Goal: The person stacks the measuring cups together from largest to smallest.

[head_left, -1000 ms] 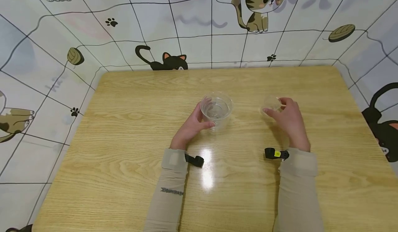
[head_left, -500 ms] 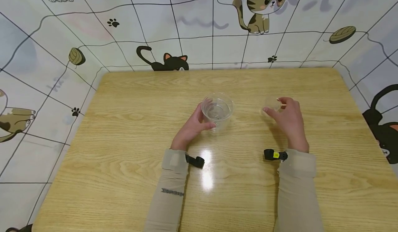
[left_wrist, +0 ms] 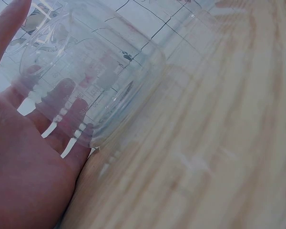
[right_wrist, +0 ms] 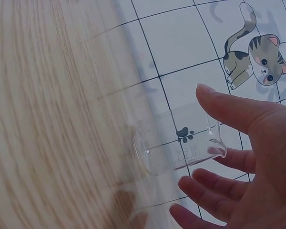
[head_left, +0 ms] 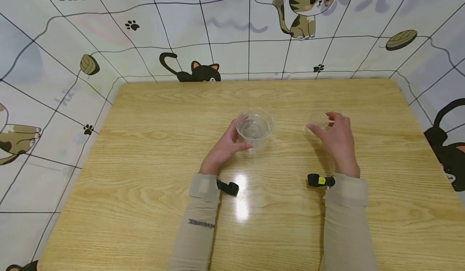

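Near the middle of the table stands a large clear beaker (head_left: 254, 127), upright, with faint measuring marks on its wall in the left wrist view. My left hand (head_left: 227, 145) grips it from the left, thumb at the near side and fingers behind the wall. Whether it contains liquid, I cannot tell. To the right, a small clear glass beaker (right_wrist: 176, 143) with a pouring lip and printed marks stands upright on the table. My right hand (head_left: 336, 137) pinches it near the rim between thumb and forefinger; the other fingers are loosely bent beside it in the right wrist view.
The wooden table (head_left: 145, 190) meets a tiled wall (head_left: 232, 28) with cat drawings at the back. More wall rises along the left and right sides. Black camera straps (head_left: 227, 188) sit at both wrists, and a bright reflection lies between the forearms.
Both hands keep their holds and the two beakers stay in place. My right wrist has shifted very slightly to the left.
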A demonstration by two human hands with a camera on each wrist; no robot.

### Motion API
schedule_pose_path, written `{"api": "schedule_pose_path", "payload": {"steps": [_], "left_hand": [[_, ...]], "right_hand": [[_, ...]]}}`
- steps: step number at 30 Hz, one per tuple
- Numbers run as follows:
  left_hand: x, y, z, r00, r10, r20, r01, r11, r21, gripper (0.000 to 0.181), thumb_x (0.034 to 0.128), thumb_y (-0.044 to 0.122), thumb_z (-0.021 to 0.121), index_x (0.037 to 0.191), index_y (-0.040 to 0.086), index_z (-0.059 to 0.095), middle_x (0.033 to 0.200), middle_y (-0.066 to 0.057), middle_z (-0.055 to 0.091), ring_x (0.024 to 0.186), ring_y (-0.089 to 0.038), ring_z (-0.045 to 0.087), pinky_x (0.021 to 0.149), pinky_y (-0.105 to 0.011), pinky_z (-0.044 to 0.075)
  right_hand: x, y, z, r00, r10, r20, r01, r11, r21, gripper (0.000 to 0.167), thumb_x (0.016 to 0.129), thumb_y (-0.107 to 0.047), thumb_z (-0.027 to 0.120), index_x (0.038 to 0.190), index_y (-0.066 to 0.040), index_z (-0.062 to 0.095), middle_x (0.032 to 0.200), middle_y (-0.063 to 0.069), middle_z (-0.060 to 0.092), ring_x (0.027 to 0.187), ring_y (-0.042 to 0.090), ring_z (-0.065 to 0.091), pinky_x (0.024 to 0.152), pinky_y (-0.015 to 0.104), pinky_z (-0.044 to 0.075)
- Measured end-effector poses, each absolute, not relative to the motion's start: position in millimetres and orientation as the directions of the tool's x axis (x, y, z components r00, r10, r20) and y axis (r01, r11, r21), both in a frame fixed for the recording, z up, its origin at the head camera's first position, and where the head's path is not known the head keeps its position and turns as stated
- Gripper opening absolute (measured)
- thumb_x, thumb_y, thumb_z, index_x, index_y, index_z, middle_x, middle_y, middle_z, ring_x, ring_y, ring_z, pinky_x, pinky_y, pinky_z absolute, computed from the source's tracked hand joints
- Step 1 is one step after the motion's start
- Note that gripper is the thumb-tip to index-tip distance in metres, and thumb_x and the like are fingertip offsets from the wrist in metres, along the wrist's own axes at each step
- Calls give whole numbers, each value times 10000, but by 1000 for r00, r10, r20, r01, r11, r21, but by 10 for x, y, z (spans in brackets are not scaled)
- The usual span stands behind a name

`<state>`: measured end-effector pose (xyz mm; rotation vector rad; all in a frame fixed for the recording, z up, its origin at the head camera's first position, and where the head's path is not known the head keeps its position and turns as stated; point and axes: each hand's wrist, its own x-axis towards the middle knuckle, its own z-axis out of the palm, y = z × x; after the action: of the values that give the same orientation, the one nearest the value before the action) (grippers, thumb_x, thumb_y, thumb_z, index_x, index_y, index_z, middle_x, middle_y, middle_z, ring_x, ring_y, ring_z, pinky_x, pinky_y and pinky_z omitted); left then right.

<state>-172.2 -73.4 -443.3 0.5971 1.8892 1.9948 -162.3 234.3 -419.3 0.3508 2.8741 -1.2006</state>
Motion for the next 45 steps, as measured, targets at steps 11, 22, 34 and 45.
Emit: {"api": "schedule_pose_path", "payload": {"steps": [11, 22, 34, 45], "left_hand": [[-1707, -730, -4445, -864, 499, 69, 51, -49, 997, 852, 743, 134, 726, 1411, 191, 201, 1429, 34, 257, 1308, -78, 201, 1064, -299, 134], [-1705, -733, -4432, -863, 501, 73, 49, -60, 997, 859, 741, 119, 726, 1412, 184, 194, 1424, 15, 270, 1307, -106, 219, 1063, -304, 145], [-1711, -734, -4445, -862, 501, 74, 45, -69, 997, 857, 740, 117, 727, 1411, 184, 197, 1425, 12, 269, 1305, -89, 214, 1065, -308, 141], [-1710, -733, -4432, -863, 502, 63, 29, -75, 997, 855, 735, 126, 733, 1407, 211, 212, 1432, 22, 258, 1304, -72, 210, 1065, -294, 135]], "right_hand": [[-1597, 2345, -4200, -967, 226, -116, 240, 661, -711, 837, 779, -559, 554, 1335, 15, 307, 1283, 227, 294, 1099, 357, 363, 795, 465, 364], [-1617, 2344, -4197, -967, 238, -93, 230, 651, -724, 805, 793, -548, 541, 1341, -5, 310, 1295, 208, 294, 1118, 352, 358, 826, 470, 349], [-1629, 2355, -4206, -969, 237, -66, 210, 653, -728, 796, 789, -549, 544, 1338, -12, 333, 1299, 207, 302, 1120, 353, 369, 846, 474, 340], [-1612, 2295, -4153, -969, 244, -39, 194, 653, -732, 795, 788, -548, 549, 1344, -28, 318, 1294, 180, 322, 1117, 335, 375, 843, 466, 343]]}}
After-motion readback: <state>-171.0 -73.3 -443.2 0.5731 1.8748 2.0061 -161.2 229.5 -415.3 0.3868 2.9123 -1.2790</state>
